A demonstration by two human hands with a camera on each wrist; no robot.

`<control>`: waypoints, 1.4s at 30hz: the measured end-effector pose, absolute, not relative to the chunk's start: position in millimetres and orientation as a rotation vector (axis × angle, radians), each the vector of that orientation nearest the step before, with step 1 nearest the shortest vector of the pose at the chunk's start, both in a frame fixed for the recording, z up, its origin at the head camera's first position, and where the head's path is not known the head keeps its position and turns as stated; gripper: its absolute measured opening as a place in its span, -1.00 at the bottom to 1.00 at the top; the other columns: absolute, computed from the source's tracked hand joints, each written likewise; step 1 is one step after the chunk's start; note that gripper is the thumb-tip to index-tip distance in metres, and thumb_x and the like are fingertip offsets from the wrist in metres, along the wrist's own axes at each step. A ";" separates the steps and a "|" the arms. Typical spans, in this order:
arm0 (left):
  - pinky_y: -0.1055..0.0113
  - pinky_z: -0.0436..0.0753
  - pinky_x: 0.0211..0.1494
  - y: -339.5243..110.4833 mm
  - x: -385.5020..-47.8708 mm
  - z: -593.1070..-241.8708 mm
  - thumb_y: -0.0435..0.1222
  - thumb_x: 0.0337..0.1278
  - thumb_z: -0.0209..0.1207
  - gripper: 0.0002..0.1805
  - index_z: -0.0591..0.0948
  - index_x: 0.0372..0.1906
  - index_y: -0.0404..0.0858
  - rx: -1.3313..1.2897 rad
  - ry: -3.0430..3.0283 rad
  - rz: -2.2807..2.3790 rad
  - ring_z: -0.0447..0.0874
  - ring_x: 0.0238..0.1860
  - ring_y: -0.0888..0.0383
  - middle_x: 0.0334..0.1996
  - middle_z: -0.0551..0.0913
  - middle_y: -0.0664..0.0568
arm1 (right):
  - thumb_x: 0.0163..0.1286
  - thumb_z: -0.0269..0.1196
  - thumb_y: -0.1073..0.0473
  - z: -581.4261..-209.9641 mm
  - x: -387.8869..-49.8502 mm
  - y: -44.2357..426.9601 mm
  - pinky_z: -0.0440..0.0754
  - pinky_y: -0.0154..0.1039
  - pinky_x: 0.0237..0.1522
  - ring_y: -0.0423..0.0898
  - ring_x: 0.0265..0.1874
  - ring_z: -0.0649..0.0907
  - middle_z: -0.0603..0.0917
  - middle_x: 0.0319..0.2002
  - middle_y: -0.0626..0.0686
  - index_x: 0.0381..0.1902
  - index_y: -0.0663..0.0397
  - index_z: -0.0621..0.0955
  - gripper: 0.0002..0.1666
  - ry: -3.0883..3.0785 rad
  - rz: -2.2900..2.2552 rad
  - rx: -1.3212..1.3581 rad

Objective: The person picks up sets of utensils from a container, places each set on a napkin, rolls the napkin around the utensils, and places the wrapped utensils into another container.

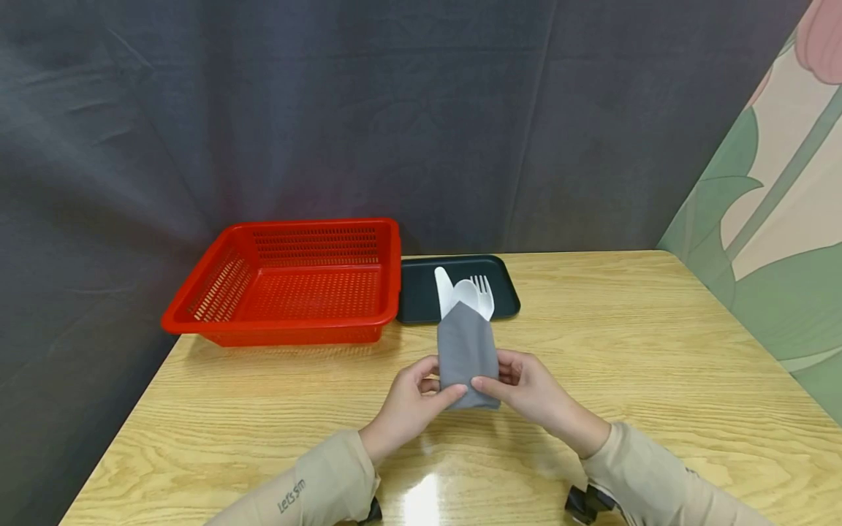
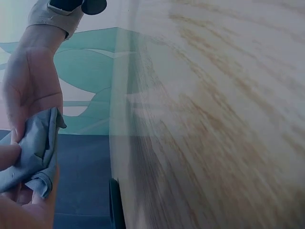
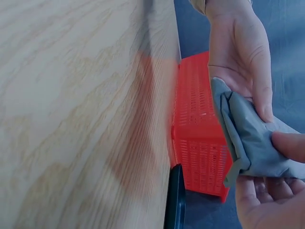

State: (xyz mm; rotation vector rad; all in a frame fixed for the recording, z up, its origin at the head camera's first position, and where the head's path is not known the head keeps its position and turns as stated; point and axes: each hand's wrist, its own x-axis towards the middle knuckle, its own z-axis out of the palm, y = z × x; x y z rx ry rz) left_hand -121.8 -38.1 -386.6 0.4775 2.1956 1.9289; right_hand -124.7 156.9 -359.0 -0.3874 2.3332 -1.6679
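Observation:
A grey cloth napkin (image 1: 465,351), folded into a pocket, is held up above the table by both hands. From its pointed top stick out a white knife (image 1: 444,286), a white spoon (image 1: 465,293) and a white fork (image 1: 484,294). My left hand (image 1: 414,402) grips the napkin's lower left side, thumb across the front. On the lower right side my right hand (image 1: 536,391) pinches it the same way, fingers behind. Both wrist views show the napkin's folded bottom edge (image 2: 40,148) between the two hands; the cutlery is hidden there.
A red plastic basket (image 1: 296,332) stands at the back left of the wooden table (image 1: 625,351). Beside it lies a dark rectangular tray (image 1: 417,292), behind the napkin and partly covered by the cutlery in the head view. A dark curtain (image 1: 368,109) hangs behind the table.

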 end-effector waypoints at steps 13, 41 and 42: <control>0.54 0.53 -0.38 -33.7 -121.7 -381.7 -0.36 0.08 0.23 -0.68 0.57 -0.04 -0.38 0.383 2.194 2.002 0.72 -0.35 0.18 -0.18 0.62 -0.26 | 0.31 0.19 0.25 -353.7 -122.2 150.1 0.61 -0.37 -0.22 -0.19 -0.23 0.65 0.62 -0.09 0.32 0.12 0.44 0.44 -0.51 2.337 -1.735 -0.366; 0.49 0.55 -0.37 -41.6 -127.2 -380.0 -0.30 0.07 0.26 -0.65 0.62 -0.01 -0.34 0.338 2.231 1.870 0.72 -0.31 0.14 -0.20 0.66 -0.23 | 0.27 0.25 0.16 -358.0 -126.3 153.6 0.60 -0.35 -0.24 -0.16 -0.24 0.65 0.64 -0.10 0.27 0.10 0.35 0.50 -0.50 2.411 -1.647 -0.279; 0.49 0.55 -0.36 -41.8 -127.6 -380.4 -0.31 0.07 0.26 -0.64 0.61 -0.01 -0.34 0.336 2.226 1.871 0.72 -0.30 0.12 -0.19 0.66 -0.24 | 0.27 0.25 0.16 -358.2 -126.3 153.7 0.60 -0.35 -0.24 -0.15 -0.23 0.65 0.64 -0.09 0.27 0.10 0.35 0.50 -0.49 2.414 -1.642 -0.290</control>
